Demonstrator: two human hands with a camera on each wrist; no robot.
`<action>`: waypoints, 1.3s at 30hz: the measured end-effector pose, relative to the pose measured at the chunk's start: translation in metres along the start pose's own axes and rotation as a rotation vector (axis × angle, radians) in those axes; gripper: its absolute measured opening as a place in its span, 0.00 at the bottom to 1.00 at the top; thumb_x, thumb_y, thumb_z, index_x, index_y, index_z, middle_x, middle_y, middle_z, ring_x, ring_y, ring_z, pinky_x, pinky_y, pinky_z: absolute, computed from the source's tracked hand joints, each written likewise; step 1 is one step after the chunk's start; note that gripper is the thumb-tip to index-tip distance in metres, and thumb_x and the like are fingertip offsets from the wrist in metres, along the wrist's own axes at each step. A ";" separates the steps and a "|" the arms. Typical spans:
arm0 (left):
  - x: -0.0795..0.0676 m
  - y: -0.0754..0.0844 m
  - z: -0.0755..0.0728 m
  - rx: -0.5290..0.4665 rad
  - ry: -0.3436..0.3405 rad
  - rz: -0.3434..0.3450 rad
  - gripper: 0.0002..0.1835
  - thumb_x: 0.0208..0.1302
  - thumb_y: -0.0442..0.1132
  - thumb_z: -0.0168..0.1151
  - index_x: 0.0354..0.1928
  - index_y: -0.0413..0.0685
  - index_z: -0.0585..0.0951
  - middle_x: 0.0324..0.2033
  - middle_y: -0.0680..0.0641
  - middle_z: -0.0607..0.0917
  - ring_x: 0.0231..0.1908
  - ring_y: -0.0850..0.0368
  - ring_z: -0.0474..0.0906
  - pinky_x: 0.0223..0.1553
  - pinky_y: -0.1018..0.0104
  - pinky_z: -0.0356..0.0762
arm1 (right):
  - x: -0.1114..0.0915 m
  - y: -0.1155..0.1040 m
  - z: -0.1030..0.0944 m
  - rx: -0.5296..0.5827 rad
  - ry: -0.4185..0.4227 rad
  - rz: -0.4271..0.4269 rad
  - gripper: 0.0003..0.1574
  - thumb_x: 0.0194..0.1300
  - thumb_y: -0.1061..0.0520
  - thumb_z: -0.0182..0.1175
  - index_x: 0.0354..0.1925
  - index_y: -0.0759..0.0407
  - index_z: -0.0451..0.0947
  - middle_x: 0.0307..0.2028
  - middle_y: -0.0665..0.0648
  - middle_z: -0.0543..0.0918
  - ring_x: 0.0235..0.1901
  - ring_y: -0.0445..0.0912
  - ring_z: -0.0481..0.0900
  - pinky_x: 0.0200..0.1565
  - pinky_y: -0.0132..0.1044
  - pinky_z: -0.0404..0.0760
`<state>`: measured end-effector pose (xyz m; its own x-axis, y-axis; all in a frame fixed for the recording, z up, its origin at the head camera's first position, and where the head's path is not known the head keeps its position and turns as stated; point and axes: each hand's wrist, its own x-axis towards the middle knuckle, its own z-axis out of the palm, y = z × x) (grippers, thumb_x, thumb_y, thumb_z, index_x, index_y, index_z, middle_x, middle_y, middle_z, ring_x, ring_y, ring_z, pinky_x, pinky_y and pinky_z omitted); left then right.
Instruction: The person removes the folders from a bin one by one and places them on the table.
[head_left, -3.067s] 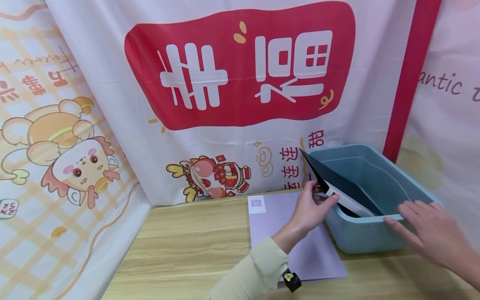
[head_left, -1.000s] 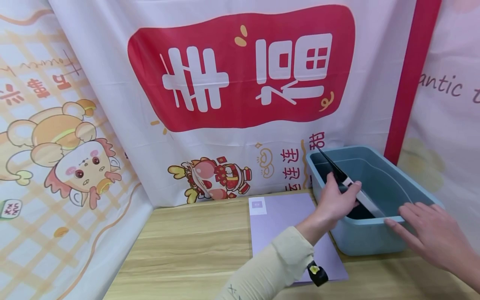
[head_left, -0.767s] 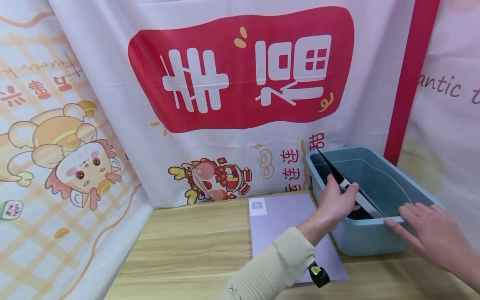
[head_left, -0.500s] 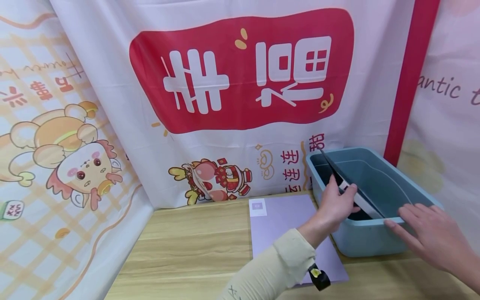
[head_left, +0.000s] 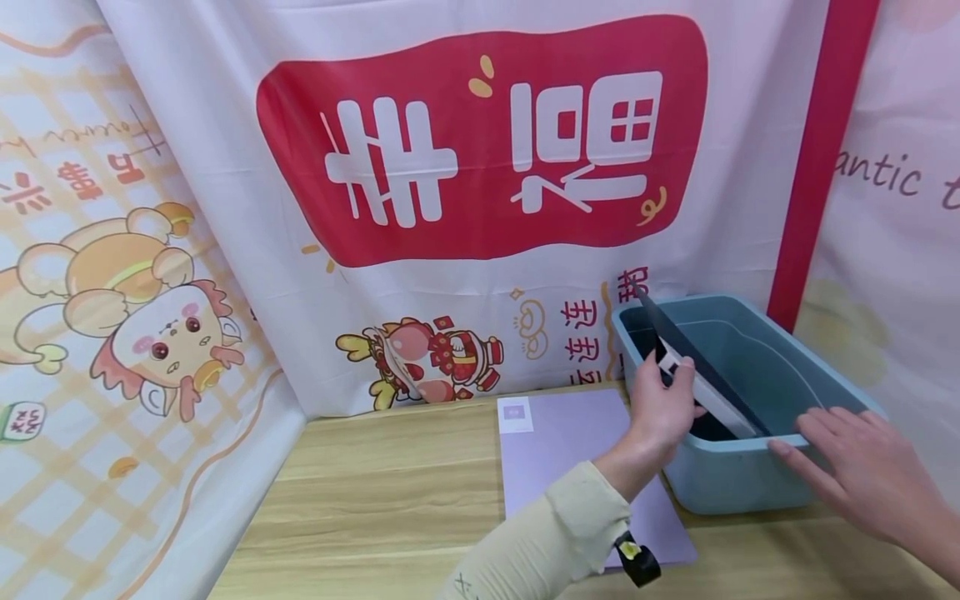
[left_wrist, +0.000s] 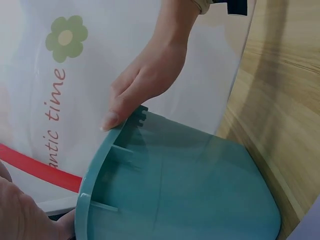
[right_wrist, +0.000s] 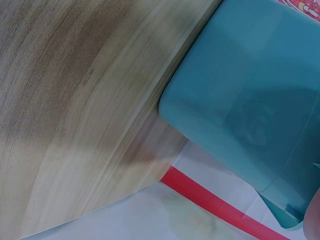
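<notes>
A dark flat binder-like thing [head_left: 720, 407] with a white edge leans inside the blue-green plastic tub [head_left: 738, 483], its far corner sticking up past the back rim. By that white edge my left hand [head_left: 658, 408] pinches it, thumb on top; the fingers beneath are partly hidden. My right hand [head_left: 870, 467] grips the tub's near right rim. In the left wrist view this right hand [left_wrist: 150, 75] has its thumb over the rim, while part of the left hand [left_wrist: 25, 215] shows at the lower left. The right wrist view mostly shows the tub's outer wall [right_wrist: 250, 100].
A lilac folder [head_left: 562, 475] with a white corner label lies flat on the wooden table [head_left: 375, 492], left of the tub and partly under my left sleeve [head_left: 555, 525]. Printed cloths [head_left: 480, 292] hang behind and at both sides.
Over three seconds my left hand has moved right, carrying the binder-like thing further over the tub. In the last half second it shifts slightly left and the thing tips. The right hand stays put.
</notes>
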<state>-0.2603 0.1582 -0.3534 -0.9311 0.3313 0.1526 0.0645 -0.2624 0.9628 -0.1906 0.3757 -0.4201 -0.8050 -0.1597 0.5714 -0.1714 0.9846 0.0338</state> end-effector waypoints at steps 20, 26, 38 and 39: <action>-0.001 0.009 -0.024 -0.045 -0.055 0.057 0.16 0.70 0.44 0.51 0.58 0.55 0.72 0.52 0.49 0.76 0.48 0.52 0.78 0.37 0.54 0.82 | -0.001 -0.001 0.000 0.001 -0.029 0.017 0.23 0.58 0.34 0.59 0.21 0.46 0.65 0.19 0.46 0.65 0.21 0.42 0.63 0.25 0.39 0.67; 0.001 0.012 -0.033 -0.090 -0.061 0.079 0.14 0.71 0.44 0.51 0.56 0.58 0.73 0.52 0.48 0.76 0.48 0.49 0.78 0.38 0.48 0.81 | -0.001 0.000 0.001 0.004 -0.034 0.016 0.23 0.58 0.34 0.59 0.22 0.46 0.66 0.19 0.46 0.65 0.21 0.42 0.63 0.25 0.39 0.67; 0.001 0.020 -0.050 -0.127 -0.077 0.116 0.15 0.70 0.44 0.51 0.56 0.51 0.72 0.49 0.44 0.79 0.48 0.49 0.79 0.39 0.49 0.81 | 0.001 0.000 0.001 -0.004 -0.027 0.013 0.24 0.57 0.34 0.59 0.21 0.47 0.66 0.19 0.46 0.64 0.21 0.42 0.63 0.25 0.39 0.68; 0.000 0.020 -0.051 -0.130 -0.081 0.117 0.15 0.70 0.44 0.52 0.56 0.51 0.72 0.49 0.44 0.79 0.48 0.49 0.79 0.39 0.49 0.81 | 0.001 0.000 0.001 -0.004 -0.027 0.014 0.24 0.57 0.34 0.59 0.21 0.47 0.66 0.19 0.46 0.64 0.21 0.42 0.63 0.24 0.39 0.68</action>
<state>-0.2778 0.1067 -0.3453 -0.8879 0.3619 0.2841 0.1185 -0.4169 0.9012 -0.1916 0.3750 -0.4203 -0.8225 -0.1479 0.5492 -0.1577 0.9870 0.0296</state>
